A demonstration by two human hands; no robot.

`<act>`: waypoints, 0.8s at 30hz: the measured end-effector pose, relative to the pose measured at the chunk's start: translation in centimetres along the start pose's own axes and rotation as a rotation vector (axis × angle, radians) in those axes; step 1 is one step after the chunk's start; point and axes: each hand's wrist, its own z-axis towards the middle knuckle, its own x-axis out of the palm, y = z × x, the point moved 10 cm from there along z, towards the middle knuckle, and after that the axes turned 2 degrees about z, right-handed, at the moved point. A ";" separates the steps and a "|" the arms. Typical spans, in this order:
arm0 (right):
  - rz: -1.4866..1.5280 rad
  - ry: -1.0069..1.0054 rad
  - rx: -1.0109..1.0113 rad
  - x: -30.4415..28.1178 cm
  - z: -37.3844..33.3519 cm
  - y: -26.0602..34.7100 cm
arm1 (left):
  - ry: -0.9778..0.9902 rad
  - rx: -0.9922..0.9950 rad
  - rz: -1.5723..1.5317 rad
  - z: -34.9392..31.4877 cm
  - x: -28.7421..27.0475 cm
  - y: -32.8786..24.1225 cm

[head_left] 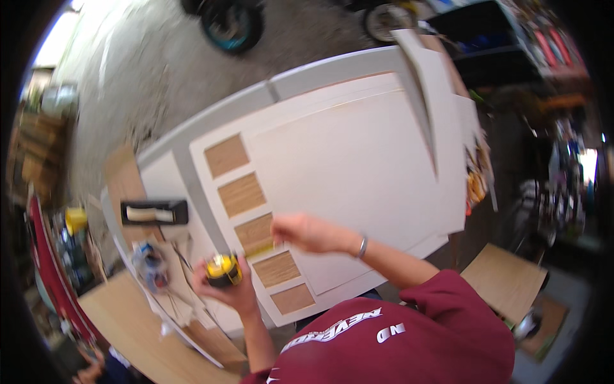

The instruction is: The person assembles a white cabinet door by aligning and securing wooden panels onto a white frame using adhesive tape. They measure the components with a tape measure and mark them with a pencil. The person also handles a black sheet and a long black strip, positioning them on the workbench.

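Note:
My left hand is shut on a yellow and black tape measure at the near left edge of a large white board. A short length of yellow tape blade runs from it to my right hand. That hand presses the blade's end onto the board, fingers pinched. A column of several wood-coloured rectangles lies along the board's left side, and the blade crosses the third one. The picture is blurred by motion.
A black tray holding a pale object lies left of the board. Below it are a blue and white item and paper scraps. Wood panels lie low on the right. A thin white sheet stands at the board's far end. Wheels show beyond.

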 end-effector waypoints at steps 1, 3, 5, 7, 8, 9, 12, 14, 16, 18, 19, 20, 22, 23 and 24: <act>-0.019 0.005 0.058 1.7 -2.4 1.1 | 0.017 -0.018 -0.052 -1.9 -1.8 -0.7; 0.006 -0.042 0.142 4.3 -7.5 1.6 | 0.120 -0.098 -0.226 -6.2 -3.6 -0.6; -0.067 -0.169 0.218 5.2 -13.1 0.9 | 0.242 -0.179 -0.351 -9.2 -4.5 -2.0; -0.210 -0.321 0.286 6.3 -18.8 -0.3 | 0.342 -0.129 -0.336 -10.2 -5.7 -3.2; -0.269 -0.365 0.381 6.7 -22.1 -0.4 | 0.389 -0.035 -0.270 -10.6 -6.3 -4.1; -0.325 -0.422 0.491 6.9 -26.3 -0.5 | 0.447 0.064 -0.215 -11.5 -6.4 -5.3; -0.332 -0.756 0.573 10.5 -39.0 0.5 | 0.612 0.187 -0.281 -14.2 -5.9 -8.5; -0.325 -0.862 0.685 14.6 -46.6 0.7 | 0.780 0.182 -0.398 -16.9 -4.9 -10.1; -0.265 -0.981 0.784 19.7 -51.7 0.8 | 0.938 0.198 -0.519 -18.7 -3.7 -9.9; -0.170 -1.090 0.849 23.0 -55.5 0.3 | 1.104 0.112 -0.507 -21.2 -1.4 -8.8; -0.204 -1.177 0.831 25.0 -57.5 -0.7 | 1.161 0.092 -0.505 -23.2 -1.4 -10.9; -0.162 -1.246 0.864 27.0 -59.3 -1.2 | 1.182 0.070 -0.493 -24.2 -2.4 -13.0; -0.088 -1.344 0.925 31.2 -63.2 -1.5 | 1.354 0.066 -0.539 -29.0 -3.9 -17.4; -0.084 -1.408 0.918 33.6 -64.6 -2.2 | 1.440 0.056 -0.553 -31.6 -4.0 -18.6; -0.085 -1.464 0.913 36.5 -66.0 -3.2 | 1.516 0.153 -0.540 -34.2 -3.9 -19.8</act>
